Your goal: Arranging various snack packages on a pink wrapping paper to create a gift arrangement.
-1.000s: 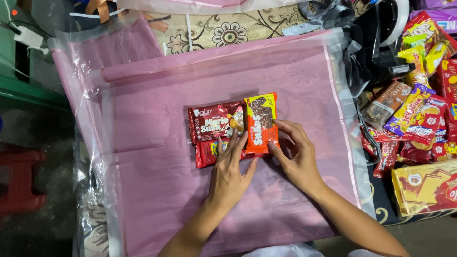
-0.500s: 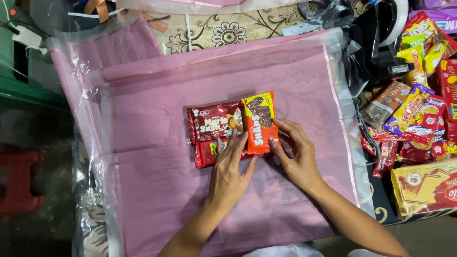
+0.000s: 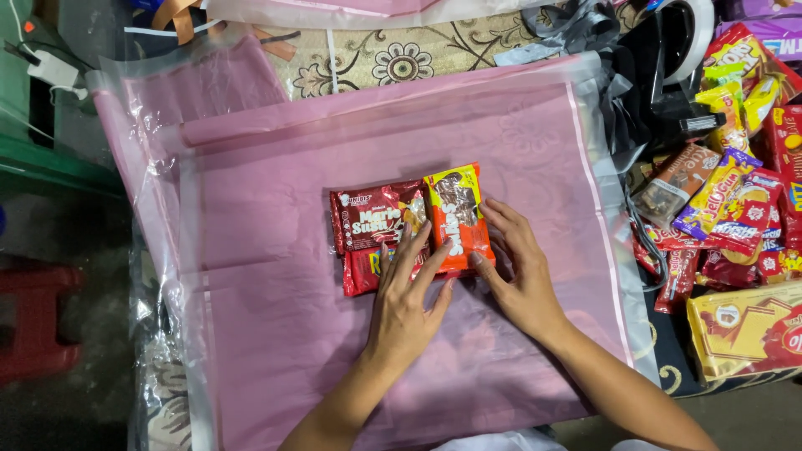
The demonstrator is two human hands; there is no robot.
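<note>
A small stack of snack packets lies in the middle of a pink wrapping sheet [image 3: 276, 334]. On top sit a red biscuit packet [image 3: 372, 215] and an orange packet [image 3: 455, 213]; another red packet [image 3: 359, 271] shows underneath. My left hand [image 3: 407, 305] rests flat on the lower edge of the stack, fingers spread over the red packets. My right hand [image 3: 518, 271] touches the right side and lower corner of the orange packet with its fingertips.
A heap of assorted snack packets [image 3: 735, 209] lies at the right, with a yellow box [image 3: 743, 330] in front. A patterned mat [image 3: 401, 58] shows behind the sheet. Clear plastic film [image 3: 159, 351] edges the sheet at left, near a red stool [image 3: 33, 321].
Both hands stay on the stack; the orange packet has been nudged slightly, otherwise nothing has moved.
</note>
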